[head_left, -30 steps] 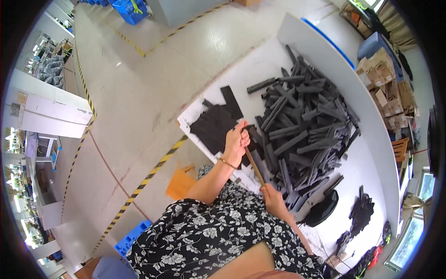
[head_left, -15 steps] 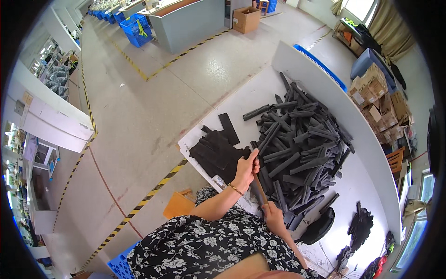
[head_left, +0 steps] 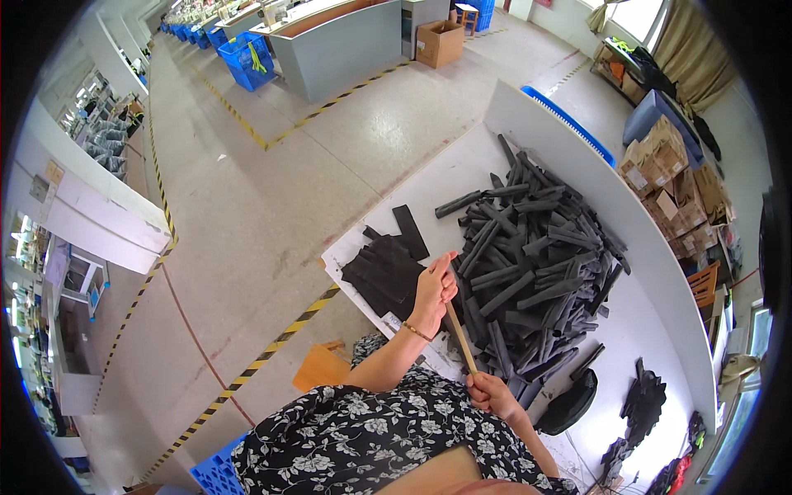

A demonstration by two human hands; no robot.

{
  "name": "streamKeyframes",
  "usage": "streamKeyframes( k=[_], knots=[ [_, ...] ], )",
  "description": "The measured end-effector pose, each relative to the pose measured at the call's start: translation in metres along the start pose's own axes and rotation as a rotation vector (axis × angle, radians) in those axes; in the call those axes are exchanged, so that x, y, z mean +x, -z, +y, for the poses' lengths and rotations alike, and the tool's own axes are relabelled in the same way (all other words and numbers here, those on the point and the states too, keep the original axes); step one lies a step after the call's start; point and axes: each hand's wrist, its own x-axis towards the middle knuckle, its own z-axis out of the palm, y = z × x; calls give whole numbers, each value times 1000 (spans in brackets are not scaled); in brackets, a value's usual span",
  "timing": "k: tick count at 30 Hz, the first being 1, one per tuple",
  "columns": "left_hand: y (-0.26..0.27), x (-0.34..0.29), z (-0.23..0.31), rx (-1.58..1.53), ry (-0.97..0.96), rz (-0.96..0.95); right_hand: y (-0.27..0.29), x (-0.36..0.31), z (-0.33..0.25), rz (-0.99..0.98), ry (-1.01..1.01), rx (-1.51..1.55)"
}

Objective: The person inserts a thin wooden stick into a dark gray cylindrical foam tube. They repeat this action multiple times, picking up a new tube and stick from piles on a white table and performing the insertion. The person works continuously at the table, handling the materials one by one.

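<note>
A slim tan wooden stick slants between my two hands over the near edge of the white table. My right hand is closed round its lower end. My left hand is at the upper end, fingers curled round it and the index finger stretched upward; the stick's tip is hidden there. Right beside my hands lies a large pile of dark grey fabric tubes. To the left of my left hand are flat black fabric pieces, stacked loosely at the table corner.
The white table has a raised curved wall along its far right side. A black rounded pouch-like piece and crumpled black scraps lie at right. An orange wooden stool and a blue crate stand at left.
My left hand's index finger has straightened upward from a closed grip. More of the stick's pale length shows between my hands. My right hand has moved slightly down and right.
</note>
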Motion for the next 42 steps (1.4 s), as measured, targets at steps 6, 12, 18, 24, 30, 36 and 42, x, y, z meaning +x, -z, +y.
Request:
streamKeyframes(
  k=[6,12,18,24,30,36,42],
  knots=[
    [1,-2,-30,106,-50,170,-7,30,11,620,524,-1347],
    [11,4,-16,77,-110,193,-6,31,21,537,709,-1397],
    [2,-5,-4,44,-59,64,1,7,0,-39,14,25],
    [-7,-6,5,59,-110,37,3,12,13,302,562,-838],
    [-11,1,14,62,-100,43,-13,4,10,371,370,-870],
    [20,38,97,-144,-429,-13,-14,-44,26,196,210,-569],
    [16,44,86,344,-332,145,-5,-53,-6,125,134,-320]
  ],
)
